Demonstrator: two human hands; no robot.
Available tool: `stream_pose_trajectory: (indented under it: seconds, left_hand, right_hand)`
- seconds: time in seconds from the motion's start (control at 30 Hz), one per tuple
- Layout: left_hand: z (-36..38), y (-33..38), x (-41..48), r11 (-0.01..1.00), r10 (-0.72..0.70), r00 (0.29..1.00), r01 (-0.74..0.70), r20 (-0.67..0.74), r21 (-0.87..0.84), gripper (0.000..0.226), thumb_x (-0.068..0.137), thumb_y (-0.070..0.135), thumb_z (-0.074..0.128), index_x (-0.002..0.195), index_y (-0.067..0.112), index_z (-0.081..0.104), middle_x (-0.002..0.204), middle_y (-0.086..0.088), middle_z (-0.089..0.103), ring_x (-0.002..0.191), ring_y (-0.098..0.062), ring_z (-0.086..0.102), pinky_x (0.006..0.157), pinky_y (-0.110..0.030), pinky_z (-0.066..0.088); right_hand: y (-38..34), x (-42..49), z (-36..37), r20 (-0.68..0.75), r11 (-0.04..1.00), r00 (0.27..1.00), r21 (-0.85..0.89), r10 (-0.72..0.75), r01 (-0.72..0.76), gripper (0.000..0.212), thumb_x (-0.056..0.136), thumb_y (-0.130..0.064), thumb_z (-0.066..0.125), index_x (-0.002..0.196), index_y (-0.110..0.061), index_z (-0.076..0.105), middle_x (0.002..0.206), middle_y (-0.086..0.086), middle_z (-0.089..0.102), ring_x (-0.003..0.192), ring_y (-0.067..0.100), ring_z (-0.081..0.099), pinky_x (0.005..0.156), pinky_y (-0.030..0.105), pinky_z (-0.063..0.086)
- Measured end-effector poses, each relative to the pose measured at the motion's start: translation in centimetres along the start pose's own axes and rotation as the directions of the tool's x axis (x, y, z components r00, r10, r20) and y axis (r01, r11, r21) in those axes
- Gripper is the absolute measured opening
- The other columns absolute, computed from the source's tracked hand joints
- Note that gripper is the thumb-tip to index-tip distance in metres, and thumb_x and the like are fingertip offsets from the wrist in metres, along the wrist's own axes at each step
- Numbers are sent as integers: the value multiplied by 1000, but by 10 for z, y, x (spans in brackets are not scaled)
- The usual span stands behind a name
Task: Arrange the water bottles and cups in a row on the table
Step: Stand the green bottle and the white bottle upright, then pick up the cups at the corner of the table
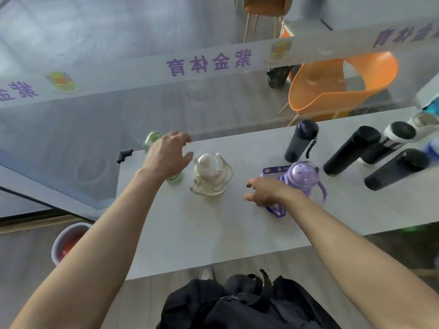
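Note:
On the white table (213,233) a cream cup with handles (209,174) stands between my two hands. My left hand (166,155) is spread open in front of a green bottle (152,138) near the table's left end and hides its middle; its fingers are not wrapped around it. My right hand (268,191) is open, palm down, just left of a purple handled cup (304,176) and over its purple strap (275,211). Farther right stand a dark flip-top bottle (301,141), two black flasks (351,150) (396,172) and a black-and-white flask (389,141).
A glass partition with a lettered band (209,62) runs along the table's far edge, with an orange chair (332,86) behind it. A black backpack (249,305) lies on the floor at the near edge. A bucket (69,243) stands lower left. Blurred blue items (431,148) crowd the far right.

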State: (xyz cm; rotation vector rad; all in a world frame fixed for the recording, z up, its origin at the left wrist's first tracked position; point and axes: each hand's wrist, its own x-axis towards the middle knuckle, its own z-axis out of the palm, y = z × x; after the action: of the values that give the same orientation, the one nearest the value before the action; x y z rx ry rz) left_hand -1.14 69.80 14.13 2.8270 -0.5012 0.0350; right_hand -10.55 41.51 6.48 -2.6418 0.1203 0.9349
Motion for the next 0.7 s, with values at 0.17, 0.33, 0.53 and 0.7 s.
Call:
stream_pose_trajectory:
  seconds: [0.17,0.33,0.53,0.7]
  left_hand:
    - [22,89,10,998,32,949,-44,313,33,47,89,48,75,133,30,68,122,7,73,108,-22,70,93,-42,57]
    - [53,193,32,982,179,923,-188,342,-5,50,95,46,75,139,25,65,126,1,72,108,-23,68,96,-40,56]
    - [77,323,64,921,371,851,-389,372,-29,42,96,47,74,132,28,67,122,2,74,98,-19,69,84,-39,60]
    - [87,424,105,859,504,809,-507,303,-76,39,98,45,72,134,32,66,120,10,73,97,-15,69,85,-36,59]
  right_hand:
    - [58,-54,-42,-58,998,996,11,-69,69,53,104,-48,64,153,-28,58,147,0,66,130,25,62,103,35,49]
    - [141,-100,-67,-199,999,980,50,-6,17,52,105,-49,64,152,-28,58,144,7,67,124,27,65,104,44,55]
    - [248,-146,-86,-306,965,931,226,200,-133,58,103,-52,66,153,-26,58,149,6,65,130,26,65,109,42,52]
    - [327,-167,-112,-376,920,868,340,324,-196,54,102,-49,65,151,-26,60,144,3,69,125,25,68,106,41,54]
